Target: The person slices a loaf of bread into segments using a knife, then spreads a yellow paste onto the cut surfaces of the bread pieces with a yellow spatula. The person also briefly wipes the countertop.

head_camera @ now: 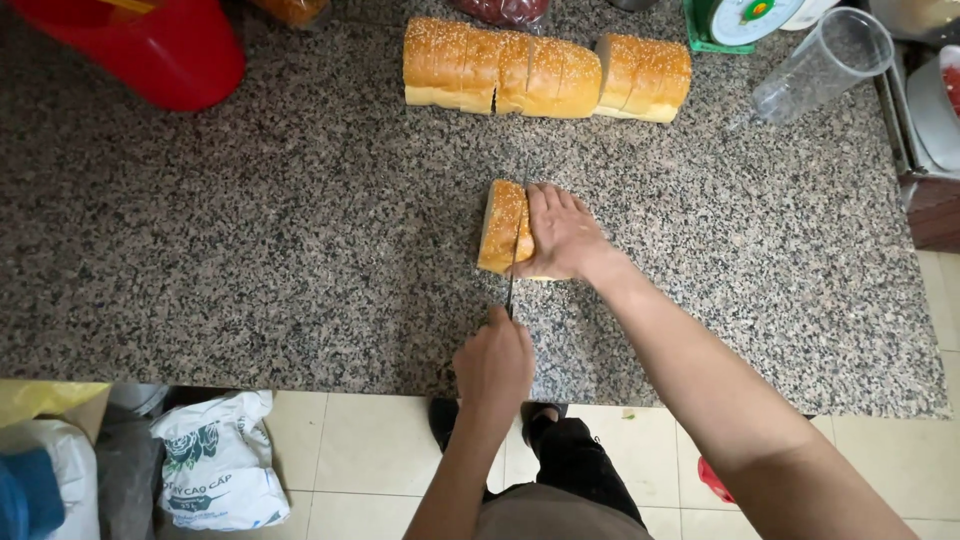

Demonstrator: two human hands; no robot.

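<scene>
A short piece of sesame-topped bread loaf (500, 225) lies on the speckled granite counter (300, 230). My right hand (565, 235) presses flat on the right part of this piece, fingers pointing away from me. My left hand (493, 362) is closed around the handle of a knife (512, 285). The thin blade points away from me and sits in the bread, just left of my right fingers. A longer sliced loaf (500, 68) and a separate chunk (645, 75) lie in a row at the back of the counter.
A red plastic container (150, 45) stands at the back left. At the back right are a tilted clear plastic cup (825, 60) and a green kitchen scale (735, 20). White and yellow bags (215, 460) sit on the tiled floor below the counter's front edge.
</scene>
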